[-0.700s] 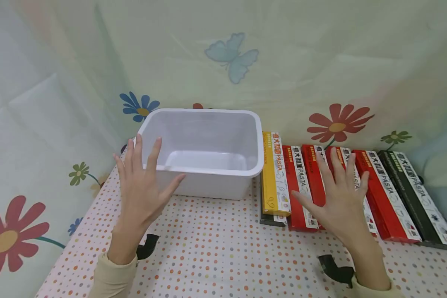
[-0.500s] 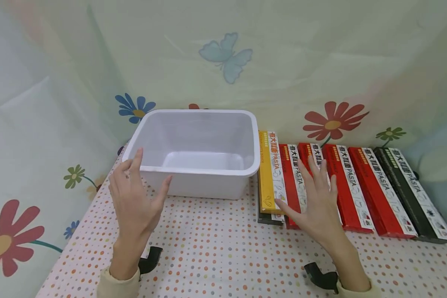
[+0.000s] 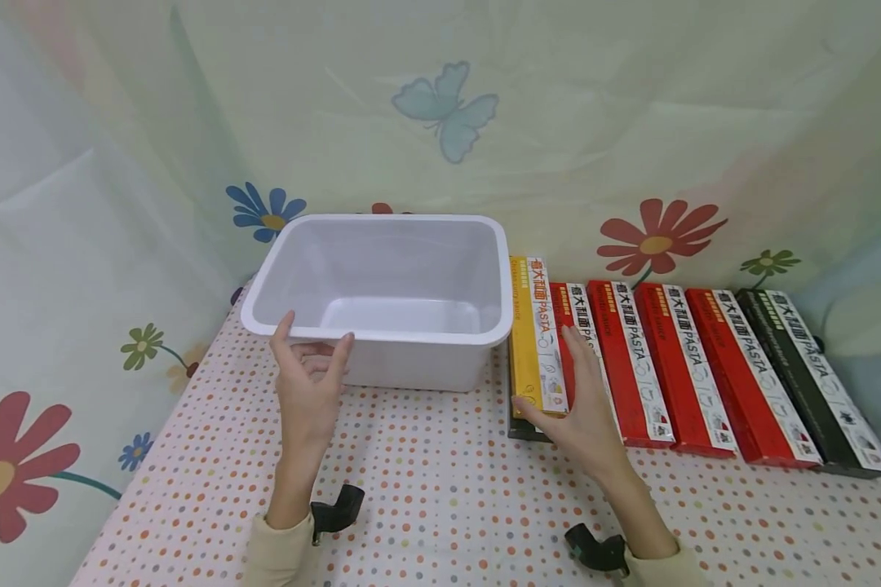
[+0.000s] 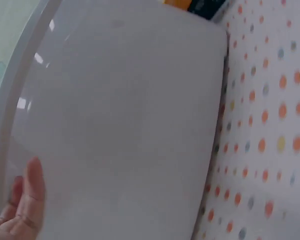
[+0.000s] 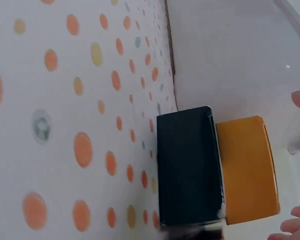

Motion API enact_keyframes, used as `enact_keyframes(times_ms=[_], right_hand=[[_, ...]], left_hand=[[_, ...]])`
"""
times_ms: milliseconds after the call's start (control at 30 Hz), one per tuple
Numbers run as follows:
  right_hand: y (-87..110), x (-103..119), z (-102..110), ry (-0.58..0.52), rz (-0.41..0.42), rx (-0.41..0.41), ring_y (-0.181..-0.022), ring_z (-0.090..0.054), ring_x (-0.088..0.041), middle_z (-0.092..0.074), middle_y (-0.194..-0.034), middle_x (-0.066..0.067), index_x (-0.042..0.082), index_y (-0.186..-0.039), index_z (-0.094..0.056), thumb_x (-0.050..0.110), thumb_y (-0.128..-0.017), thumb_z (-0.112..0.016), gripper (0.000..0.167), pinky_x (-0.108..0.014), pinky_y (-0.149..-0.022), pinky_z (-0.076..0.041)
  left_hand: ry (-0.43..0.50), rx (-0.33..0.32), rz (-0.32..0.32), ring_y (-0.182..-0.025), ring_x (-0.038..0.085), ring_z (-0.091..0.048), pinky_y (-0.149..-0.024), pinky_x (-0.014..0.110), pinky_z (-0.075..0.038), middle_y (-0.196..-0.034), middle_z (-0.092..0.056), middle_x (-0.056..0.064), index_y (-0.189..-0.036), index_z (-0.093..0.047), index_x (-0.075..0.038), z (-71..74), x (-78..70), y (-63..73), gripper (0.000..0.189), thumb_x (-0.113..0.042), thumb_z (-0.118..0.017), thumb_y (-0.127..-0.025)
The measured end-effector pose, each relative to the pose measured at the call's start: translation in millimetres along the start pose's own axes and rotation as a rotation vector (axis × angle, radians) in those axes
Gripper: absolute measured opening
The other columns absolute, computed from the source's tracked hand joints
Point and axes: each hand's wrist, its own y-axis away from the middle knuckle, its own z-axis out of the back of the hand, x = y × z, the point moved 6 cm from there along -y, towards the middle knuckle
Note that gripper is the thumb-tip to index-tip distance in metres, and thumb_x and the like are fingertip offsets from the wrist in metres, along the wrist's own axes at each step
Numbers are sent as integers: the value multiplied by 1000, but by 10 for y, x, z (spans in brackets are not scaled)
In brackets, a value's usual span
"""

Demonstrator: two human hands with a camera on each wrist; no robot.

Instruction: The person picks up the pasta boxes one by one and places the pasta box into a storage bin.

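The right hand [image 3: 583, 416] is spread wide by the near end of the yellow pasta box [image 3: 532, 334], which sits on a black box [image 5: 187, 167]; grabbing too low could drag both. The left hand [image 3: 306, 387] is loosely bent by the white plastic tub [image 3: 411, 363], maybe touching; a bump could slide the tub.

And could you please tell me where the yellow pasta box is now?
In the head view, the yellow pasta box lies just right of the white bin, on top of a black box, by the right hand.
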Motion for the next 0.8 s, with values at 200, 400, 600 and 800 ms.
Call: enact_keyframes(times_ms=[200,400,600,800], right_hand=[[4,-68,-95,-15,-37,-4,-149,-28,-42,-24,-168,-21,5,-164,-24,13,-76,-93,112,-80,-118,-29],[8,-90,-214,14,-79,13,-149,-29,-42,-24,-168,-22,4,-164,-23,12,-74,-95,115,-77,-119,-29],[22,-169,-255,24,-158,-13,-147,-33,-41,-26,-166,-23,3,-165,-21,16,-76,-95,116,-72,-122,-29],[80,-178,-331,44,-279,-16,-129,-44,-38,-33,-159,-25,1,-166,-14,24,-79,-94,121,-60,-116,-38]], left_hand=[[246,-119,-39,-81,17,-71,-58,36,-68,-114,-58,12,-160,-20,-8,-90,-33,-32,88,-19,-79,-96],[455,-182,-40,-89,24,-69,-71,40,-69,-117,-56,16,-158,-18,-4,-70,-36,-64,94,-5,-82,-90],[611,-229,-23,-97,27,-63,-81,43,-68,-129,-53,21,-158,-18,-5,-111,-29,-98,96,2,-83,-87],[640,-297,-17,-99,29,-59,-81,43,-69,-130,-50,20,-157,-22,-8,-139,-38,-102,98,8,-84,-82]])
